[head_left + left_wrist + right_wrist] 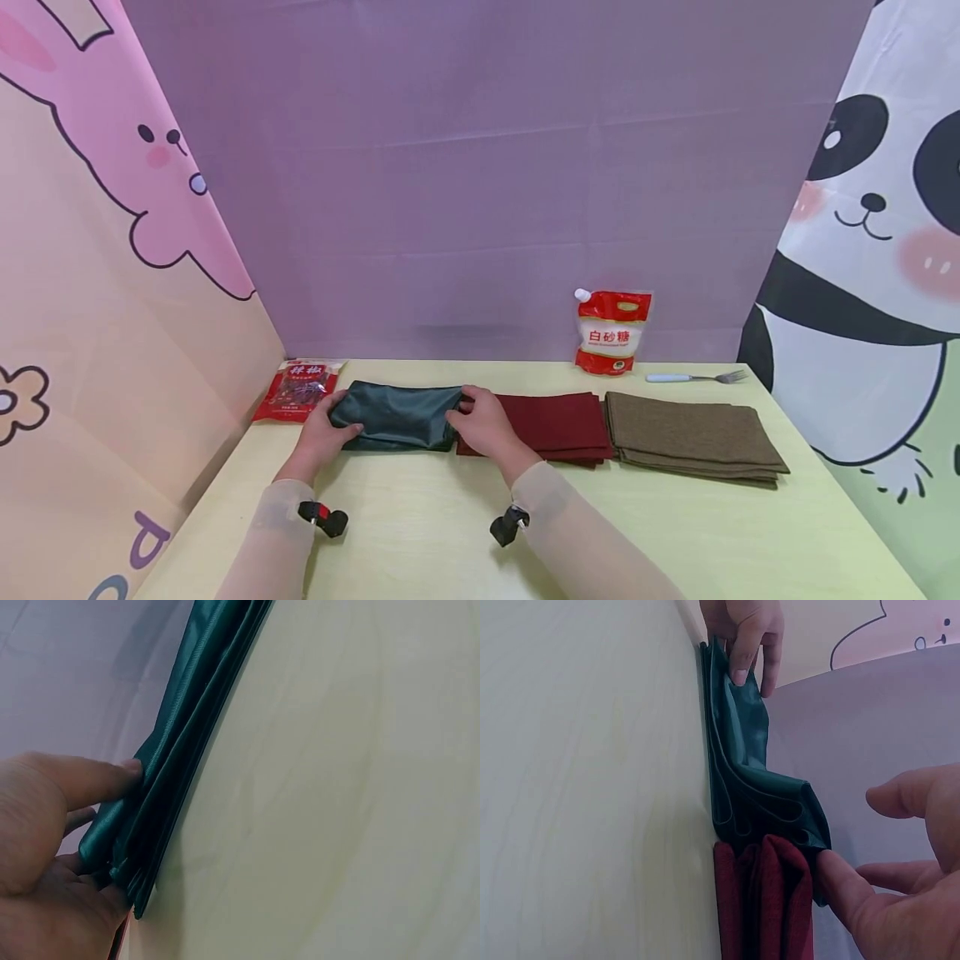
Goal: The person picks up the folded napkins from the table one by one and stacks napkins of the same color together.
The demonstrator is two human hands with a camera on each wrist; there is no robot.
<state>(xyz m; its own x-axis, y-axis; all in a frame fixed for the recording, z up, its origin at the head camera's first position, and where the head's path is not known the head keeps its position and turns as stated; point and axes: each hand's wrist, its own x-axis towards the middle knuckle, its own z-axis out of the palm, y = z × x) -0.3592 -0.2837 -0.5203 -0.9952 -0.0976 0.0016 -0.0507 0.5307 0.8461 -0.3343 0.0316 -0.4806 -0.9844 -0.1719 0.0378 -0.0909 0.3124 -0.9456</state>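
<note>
A folded, glossy dark green cloth (401,417) lies on the table at the left of a row of folded cloths. My left hand (322,429) holds its left end, thumb on top and fingers around the edge. At the other end is my right hand (483,423); in the right wrist view its thumb (900,796) stands apart while a fingertip touches the green cloth's far corner. There the green layers (761,799) bulge in loose folds against a folded dark red cloth (558,425). My right hand overlaps part of the red cloth in the head view.
A brown folded stack (693,433) lies right of the red cloth, with a white-handled fork (693,377) behind it. A red-and-white pouch (612,333) stands at the back. A red packet (298,387) lies left of my left hand. A purple backdrop (487,183) borders the table (420,525).
</note>
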